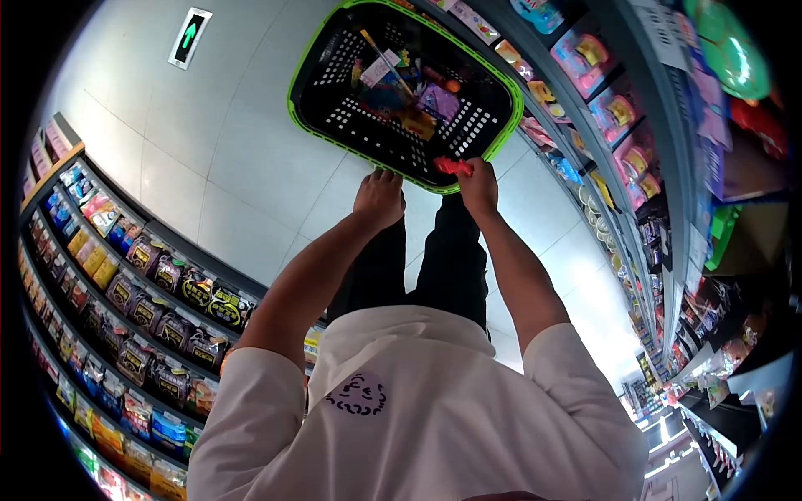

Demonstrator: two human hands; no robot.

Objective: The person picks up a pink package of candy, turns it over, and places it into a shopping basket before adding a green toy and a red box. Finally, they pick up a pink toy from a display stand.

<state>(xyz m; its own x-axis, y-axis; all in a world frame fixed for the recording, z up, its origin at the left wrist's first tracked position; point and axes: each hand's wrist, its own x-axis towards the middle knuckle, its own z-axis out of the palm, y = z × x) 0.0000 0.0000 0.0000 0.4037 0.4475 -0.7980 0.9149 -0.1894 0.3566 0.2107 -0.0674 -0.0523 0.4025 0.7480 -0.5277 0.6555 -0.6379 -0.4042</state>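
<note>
A black shopping basket (pixel 322 96) with a bright green rim is in front of my legs, its inside facing up. My left hand (pixel 380 199) is closed at the near rim, its fingertips partly hidden at the edge. To the right, my right hand (pixel 479 188) is closed on a small red item (pixel 452 166), held over the basket's near right corner. Inside the basket lie a purple packet (pixel 439 103), a white card-like piece (pixel 381 68), an orange round item (pixel 452 85), a long thin stick and other small colourful goods.
Shelves of bagged snacks (pixel 134 292) curve along the left. On the right, shelves (pixel 576 92) hold pink and yellow packaged goods, close beside the basket. Pale tiles (pixel 242 125) cover the floor, with a green arrow sign (pixel 190 38) at the upper left.
</note>
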